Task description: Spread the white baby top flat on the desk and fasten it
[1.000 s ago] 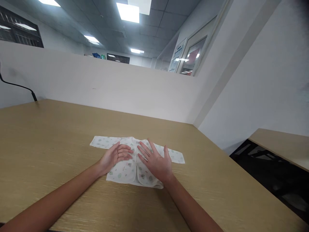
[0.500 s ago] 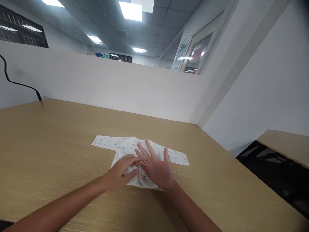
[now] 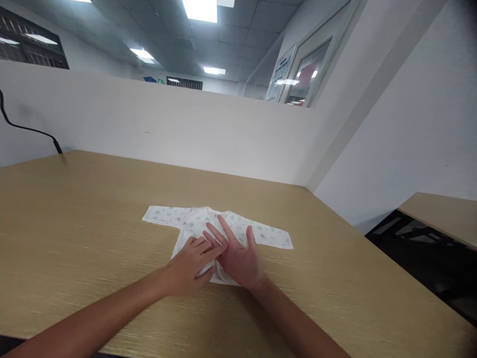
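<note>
Pressing 2 flat, open hands (left (image 3: 192, 266), right (image 3: 236, 256)) on baby shirt (image 3: 238, 229) on worktop (image 3: 74, 223), probably risking bunching if sliding.

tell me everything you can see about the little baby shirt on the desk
The baby shirt is small, white, thin soft-looking fabric with a faint scattered print in green and dark tones. It lies flat on the wooden desk, neck towards the partition, both short sleeves spread straight out to the sides. A front opening runs down its middle. The left hand and right hand rest palm down on its lower body, overlapping at the fingers and hiding most of the hem.
</note>
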A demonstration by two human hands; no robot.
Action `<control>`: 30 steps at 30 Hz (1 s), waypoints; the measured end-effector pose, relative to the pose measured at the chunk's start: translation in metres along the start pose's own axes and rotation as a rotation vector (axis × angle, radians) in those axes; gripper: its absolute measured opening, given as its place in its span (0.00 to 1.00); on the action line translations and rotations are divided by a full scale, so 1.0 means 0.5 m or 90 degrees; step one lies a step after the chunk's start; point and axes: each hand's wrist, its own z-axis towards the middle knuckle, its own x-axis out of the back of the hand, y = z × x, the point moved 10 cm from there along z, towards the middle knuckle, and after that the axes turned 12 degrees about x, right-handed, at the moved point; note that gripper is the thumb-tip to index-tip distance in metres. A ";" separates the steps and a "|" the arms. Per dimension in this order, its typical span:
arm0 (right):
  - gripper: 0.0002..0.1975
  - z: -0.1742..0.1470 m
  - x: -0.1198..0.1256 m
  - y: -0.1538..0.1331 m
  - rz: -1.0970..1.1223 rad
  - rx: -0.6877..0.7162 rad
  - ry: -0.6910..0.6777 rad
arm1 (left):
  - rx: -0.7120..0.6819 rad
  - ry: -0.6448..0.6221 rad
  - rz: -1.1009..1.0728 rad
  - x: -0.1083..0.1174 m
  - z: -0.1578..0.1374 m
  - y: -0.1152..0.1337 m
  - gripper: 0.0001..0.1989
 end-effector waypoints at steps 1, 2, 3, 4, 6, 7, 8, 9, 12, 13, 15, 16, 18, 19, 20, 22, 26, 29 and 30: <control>0.42 0.000 0.002 0.001 -0.004 0.002 0.003 | -0.002 0.002 -0.003 0.002 0.000 0.001 0.29; 0.42 0.001 0.004 0.001 -0.008 0.003 0.006 | -0.005 0.006 -0.005 0.004 0.000 0.002 0.28; 0.42 0.001 0.005 0.002 -0.012 0.004 0.008 | -0.007 0.010 -0.007 0.006 0.000 0.003 0.27; 0.42 0.001 0.006 0.002 -0.015 0.006 0.009 | -0.008 0.013 -0.009 0.007 0.000 0.003 0.27; 0.42 0.002 0.008 0.001 -0.017 0.007 0.010 | -0.009 0.017 -0.008 0.008 0.000 0.002 0.27; 0.42 0.002 0.007 0.001 -0.016 0.008 0.009 | -0.008 0.016 -0.008 0.007 0.000 0.002 0.27; 0.42 0.001 0.007 0.001 -0.013 0.008 0.008 | -0.008 0.016 -0.007 0.007 0.000 0.003 0.27; 0.42 0.001 0.005 0.000 -0.009 0.008 0.006 | -0.008 0.015 -0.007 0.006 0.000 0.003 0.27; 0.41 -0.001 0.000 -0.002 0.008 0.008 0.001 | -0.009 0.014 -0.013 0.009 0.001 0.006 0.26; 0.41 -0.001 -0.002 -0.002 0.012 0.006 0.000 | -0.008 0.013 -0.015 0.011 0.001 0.007 0.25; 0.41 -0.002 -0.004 -0.001 0.015 0.002 0.000 | -0.007 0.004 -0.022 0.013 0.003 0.007 0.24; 0.40 -0.003 -0.004 0.000 0.014 0.001 0.000 | -0.007 0.000 -0.025 0.015 0.003 0.008 0.24; 0.40 -0.003 -0.004 0.001 0.012 -0.001 -0.002 | -0.012 -0.005 -0.033 0.018 0.004 0.008 0.24; 0.40 -0.003 -0.004 0.002 0.013 -0.001 -0.004 | -0.014 -0.005 -0.036 0.020 0.005 0.008 0.23; 0.41 -0.003 -0.004 0.002 0.016 0.001 -0.007 | -0.016 -0.005 -0.039 0.021 0.005 0.008 0.23; 0.41 -0.003 -0.003 0.002 0.018 0.001 -0.008 | -0.016 -0.006 -0.043 0.022 0.005 0.007 0.22; 0.42 -0.003 -0.003 0.002 0.018 -0.003 -0.007 | -0.013 -0.012 -0.047 0.021 0.004 0.006 0.21; 0.42 -0.004 -0.005 0.002 0.020 -0.002 -0.012 | -0.008 -0.012 -0.053 0.023 0.004 0.006 0.21; 0.42 -0.004 -0.005 0.002 0.021 -0.001 -0.014 | -0.003 -0.013 -0.055 0.023 0.004 0.005 0.22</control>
